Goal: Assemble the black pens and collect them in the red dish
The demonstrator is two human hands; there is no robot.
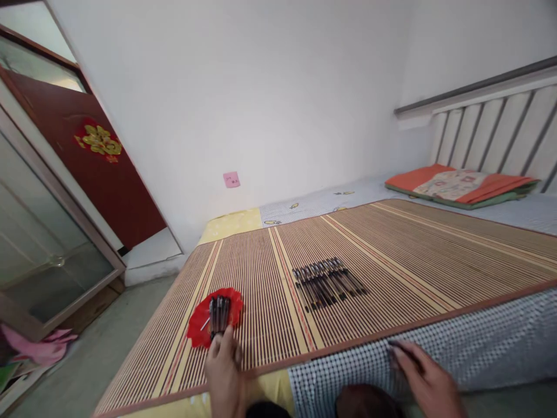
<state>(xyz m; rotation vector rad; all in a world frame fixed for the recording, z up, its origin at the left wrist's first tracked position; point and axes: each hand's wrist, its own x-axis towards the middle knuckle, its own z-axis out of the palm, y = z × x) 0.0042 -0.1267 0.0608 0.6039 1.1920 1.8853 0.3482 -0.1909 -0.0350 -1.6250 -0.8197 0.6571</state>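
Observation:
My left hand (224,363) is closed at the near end of a small bundle of dark pens (220,313), over a red scalloped plate (198,318). How many of those pens the fingers grip is hidden. A thin white stick (205,324) shows beside them on the plate. To the right, a row of several dark pens (328,281) lies side by side on the striped bamboo mat (256,278). My right hand (424,371) is near the bed's front edge, thumb and forefinger pinched together. Something dark at those fingertips is too small to name.
The mat covers a bed with a checked sheet (331,374). A folded orange cloth (435,177) lies at the back right by a white slatted headboard (491,128). A pink note (231,179) is on the wall. At left are a red-brown door (87,168) and a glass-panelled door (47,232).

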